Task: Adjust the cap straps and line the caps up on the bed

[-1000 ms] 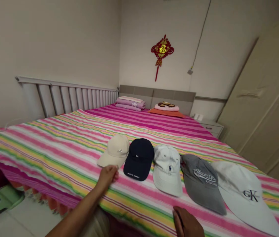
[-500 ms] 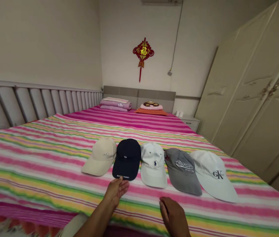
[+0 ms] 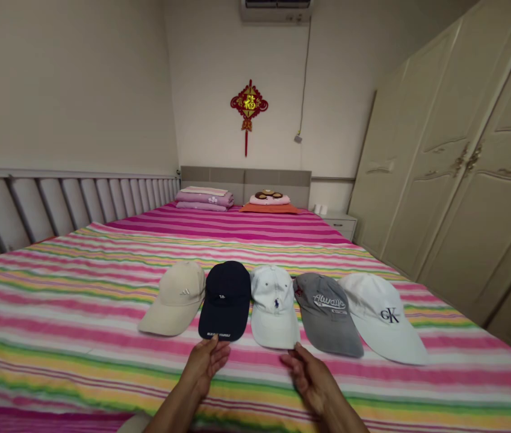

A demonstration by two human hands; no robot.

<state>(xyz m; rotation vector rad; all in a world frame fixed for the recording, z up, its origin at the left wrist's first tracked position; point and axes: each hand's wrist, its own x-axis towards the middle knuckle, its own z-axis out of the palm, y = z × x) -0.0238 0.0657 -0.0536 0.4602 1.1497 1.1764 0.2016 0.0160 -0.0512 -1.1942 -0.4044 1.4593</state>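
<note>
Five-panel-style baseball caps lie side by side on the striped bed sheet. My left hand (image 3: pixel 205 362) has its thumb on the brim edge of the navy baseball cap (image 3: pixel 225 294), with the fingers curled at and below that edge. Close to the front right corner of the white baseball cap with a small polo logo (image 3: pixel 274 319) is my right hand (image 3: pixel 312 376), palm turned inward. Its thumb reaches the brim, and the fingers are loosely bent and apart. A beige cap (image 3: pixel 174 300) lies left of the navy one. To the right are a grey cap (image 3: pixel 330 319) and a white "CK" cap (image 3: pixel 381 316).
Folded purple bedding (image 3: pixel 205 199) and a pink folded item on an orange one (image 3: pixel 269 208) sit by the headboard (image 3: pixel 277 178). A bed rail (image 3: pixel 79 175) runs along the left. A wardrobe (image 3: pixel 445 180) and nightstand (image 3: pixel 340 224) stand at right.
My right hand has turned from palm down to palm inward and moved up to the white polo cap's brim. My left hand stays at the navy brim. The camera view has tilted up.
</note>
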